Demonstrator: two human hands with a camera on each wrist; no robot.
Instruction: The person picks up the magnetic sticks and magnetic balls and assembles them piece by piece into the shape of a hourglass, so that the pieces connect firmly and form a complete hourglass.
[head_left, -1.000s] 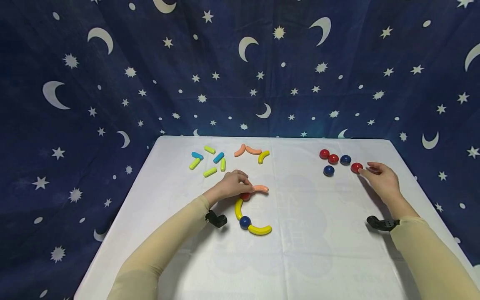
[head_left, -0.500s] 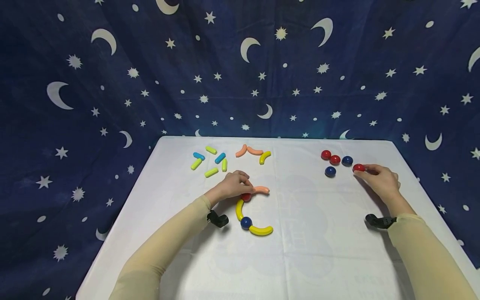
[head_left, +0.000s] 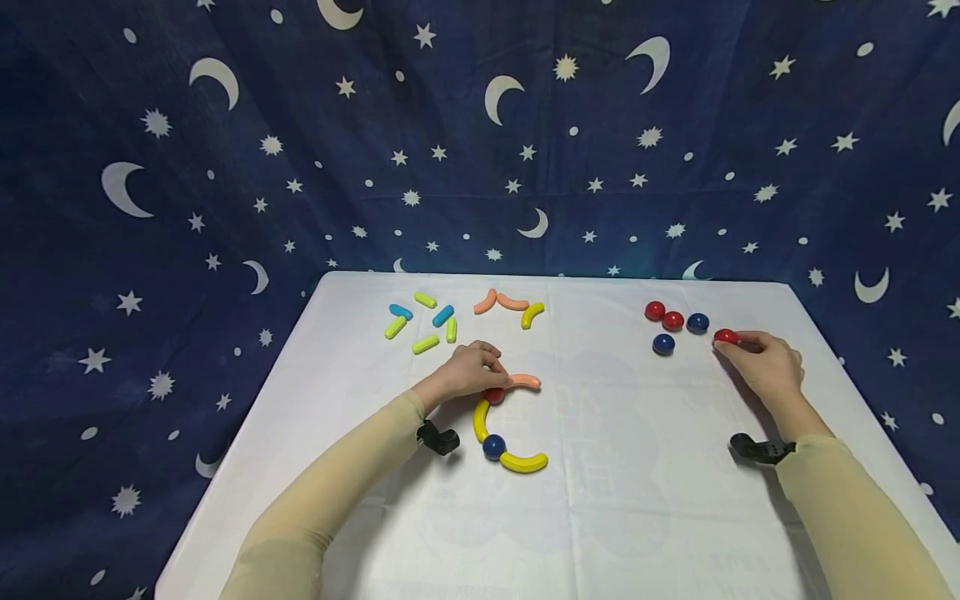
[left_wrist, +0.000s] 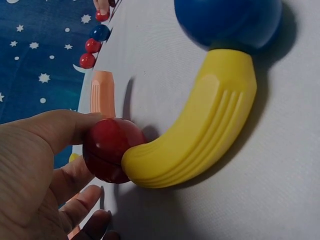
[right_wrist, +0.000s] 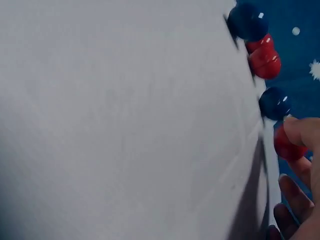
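My left hand (head_left: pixel 472 368) pinches a red ball (left_wrist: pixel 111 150) between thumb and fingers. One end of a curved yellow piece (left_wrist: pixel 200 135) meets that ball, and an orange curved piece (head_left: pixel 522 381) sticks out from its other side. The yellow piece's far end meets a blue ball (head_left: pixel 494 447), which a second curved yellow piece (head_left: pixel 524 462) joins. Over at the right of the table, my right hand (head_left: pixel 768 367) holds another red ball (right_wrist: pixel 289 143) between thumb and index finger. Its remaining fingers are loosely bent.
Several green and blue short sticks (head_left: pixel 425 343) lie at the back left. Two orange curved pieces (head_left: pixel 513 303) and a yellow one (head_left: pixel 532 315) lie at the back middle. Red balls (head_left: pixel 672 321) and blue balls (head_left: pixel 663 344) sit near my right hand. A starry cloth (head_left: pixel 450 217) hangs behind the table.
My right hand has closed in on the red ball, taken it between thumb and finger, and shifted slightly right with it. The left hand stays on its red ball; the view shifts slightly.
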